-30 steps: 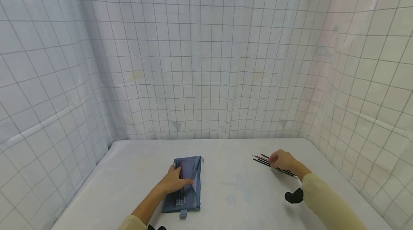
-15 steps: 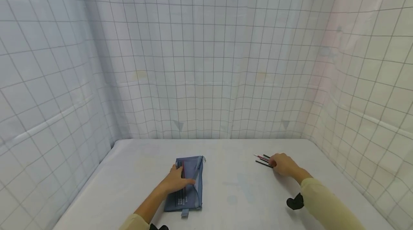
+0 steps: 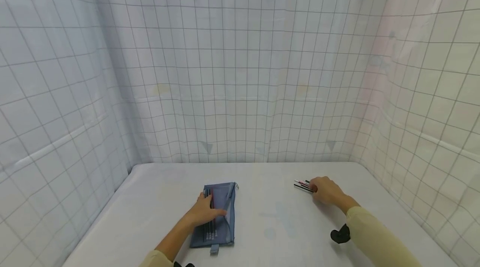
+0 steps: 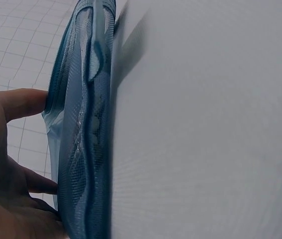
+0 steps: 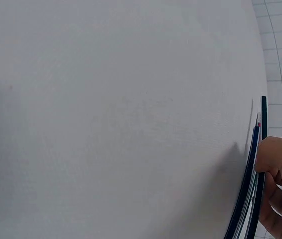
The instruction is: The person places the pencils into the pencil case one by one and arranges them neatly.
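Note:
A blue mesh zip pouch [image 3: 221, 233] lies flat on the left half of the table, with dark pencils and a red one [image 3: 212, 196] showing at its face. My left hand [image 3: 202, 212] rests on it, fingers spread, thumb by the partly unzipped right side. The left wrist view has the thumb [image 4: 29, 102] touching the zip edge. Over at the right, my right hand [image 3: 325, 190] pinches a bundle of slim pencils [image 3: 303, 186], mostly dark with a red one among them. In the right wrist view its thumb presses a dark green pencil [image 5: 263, 117]; the hand hides part of the bundle.
A white cloth covers the table [image 3: 270, 213]. Grid-patterned white curtains [image 3: 240, 92] enclose it at the back and both sides. A small black wrist device [image 3: 340, 234] hangs under the right sleeve.
The right hand has lowered onto the pencils and closed round them, covering their near ends. The left hand has stayed on the pouch.

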A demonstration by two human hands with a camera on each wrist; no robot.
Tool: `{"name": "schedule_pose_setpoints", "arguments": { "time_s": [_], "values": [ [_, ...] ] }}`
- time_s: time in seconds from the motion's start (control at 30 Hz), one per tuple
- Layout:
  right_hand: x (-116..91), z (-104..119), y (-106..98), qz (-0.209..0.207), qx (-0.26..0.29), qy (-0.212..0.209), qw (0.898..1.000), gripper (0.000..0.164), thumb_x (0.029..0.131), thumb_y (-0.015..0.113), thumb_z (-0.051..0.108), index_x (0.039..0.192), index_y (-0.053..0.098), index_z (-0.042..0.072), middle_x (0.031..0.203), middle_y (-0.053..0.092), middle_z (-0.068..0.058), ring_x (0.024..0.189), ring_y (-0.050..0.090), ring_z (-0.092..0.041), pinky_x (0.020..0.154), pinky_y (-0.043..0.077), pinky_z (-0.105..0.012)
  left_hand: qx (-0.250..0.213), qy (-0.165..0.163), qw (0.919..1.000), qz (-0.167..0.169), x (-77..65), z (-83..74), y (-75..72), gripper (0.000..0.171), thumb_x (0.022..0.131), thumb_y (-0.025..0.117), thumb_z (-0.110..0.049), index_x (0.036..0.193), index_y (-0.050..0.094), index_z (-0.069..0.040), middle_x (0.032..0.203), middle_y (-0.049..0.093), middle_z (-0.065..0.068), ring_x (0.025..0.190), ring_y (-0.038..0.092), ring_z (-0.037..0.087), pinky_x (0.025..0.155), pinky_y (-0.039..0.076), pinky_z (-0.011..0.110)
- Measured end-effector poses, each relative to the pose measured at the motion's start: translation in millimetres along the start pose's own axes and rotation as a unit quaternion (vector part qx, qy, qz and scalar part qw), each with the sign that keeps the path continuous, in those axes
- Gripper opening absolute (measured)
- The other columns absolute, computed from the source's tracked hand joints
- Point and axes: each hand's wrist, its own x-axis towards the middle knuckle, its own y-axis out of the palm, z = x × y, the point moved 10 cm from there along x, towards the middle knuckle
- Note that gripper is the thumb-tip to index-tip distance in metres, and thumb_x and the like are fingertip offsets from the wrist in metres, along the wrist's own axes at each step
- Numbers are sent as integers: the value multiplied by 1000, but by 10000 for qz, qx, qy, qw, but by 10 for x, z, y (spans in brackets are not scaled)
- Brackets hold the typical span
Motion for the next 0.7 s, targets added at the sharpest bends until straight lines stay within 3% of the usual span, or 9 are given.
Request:
{"name": "schedule_pose_setpoints", "arguments": {
  "time_s": [0.23, 0.7],
  "values": [
    [20, 69, -40, -54, -50, -27, 10000, 16, 81, 74, -3, 93, 71, 7, 80, 56, 3, 74, 50, -18, 66, 45, -38, 26, 20, 10000, -8, 13, 9, 11, 96, 85, 79, -39, 147, 36, 21, 154, 15, 50, 142, 21, 64, 112, 24, 72],
    [234, 438, -19, -281, 776, -20, 9966, 15, 82, 77, 0, 96, 75, 6, 88, 68, 1, 82, 62, -19, 77, 55, -44, -165, -33, 9999, 31, -14, -8, -4, 95, 86, 79, -36, 148, 35, 21, 155, 13, 49, 143, 18, 65, 112, 22, 73]
  ]
}}
